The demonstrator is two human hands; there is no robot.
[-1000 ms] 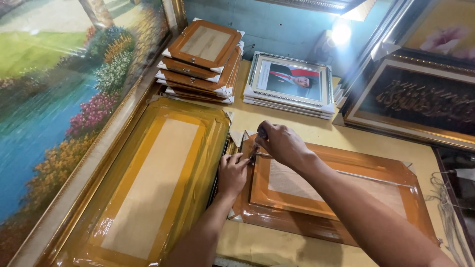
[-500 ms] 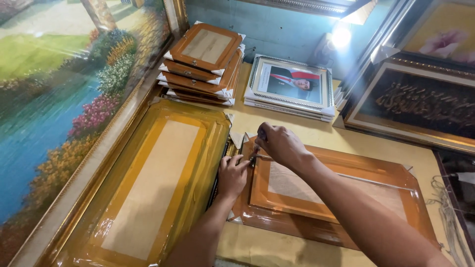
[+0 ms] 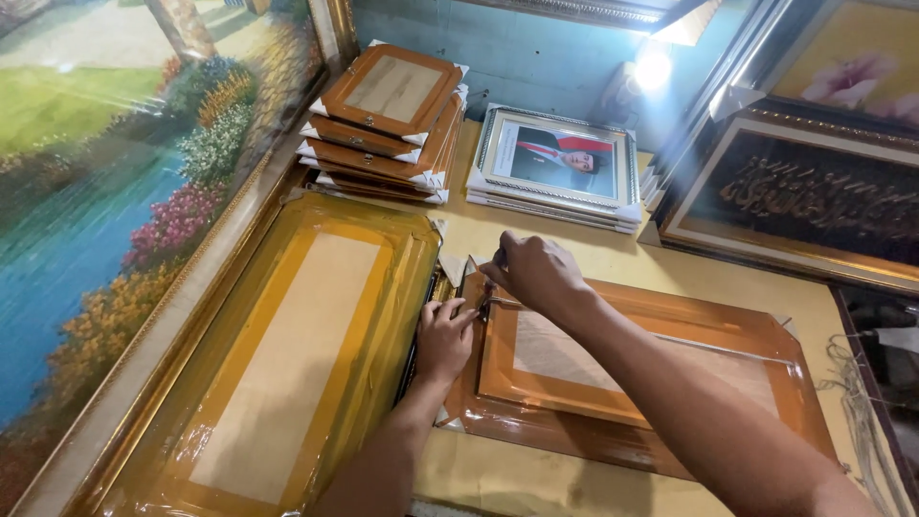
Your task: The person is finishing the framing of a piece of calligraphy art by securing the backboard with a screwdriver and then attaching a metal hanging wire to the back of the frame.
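Head view: both hands work at the left end of a brown frame (image 3: 632, 383) lying back-up on the yellowish table (image 3: 613, 258), centre-right, near side. Right hand (image 3: 538, 273) comes in from the near right, fingers curled narrow around a small dark tool (image 3: 486, 304) whose tip sits at the frame's left edge; exact kind of tool too small to tell. Left hand (image 3: 443, 337) lies flat just beside it on the left, fingers pressing on the frame's left edge, not holding anything I can make out. The frame's back panel is pale board with a thin wire (image 3: 708, 343) running across it toward the right. Touching the frame's left side: a large yellow-wrapped frame (image 3: 287, 354), back-up, glossy film over it, running from near left toward the far centre. Left of that, a big landscape painting (image 3: 105, 182) leans up in a gilt frame. Far centre: stack of small brown frames (image 3: 388, 96) with white corner guards. Right of the stack, well apart from the hands: stack of silver-framed portraits (image 3: 560, 163). Far right: dark framed calligraphy panel (image 3: 814, 201) leaning, and a floral picture (image 3: 852, 62) above it.
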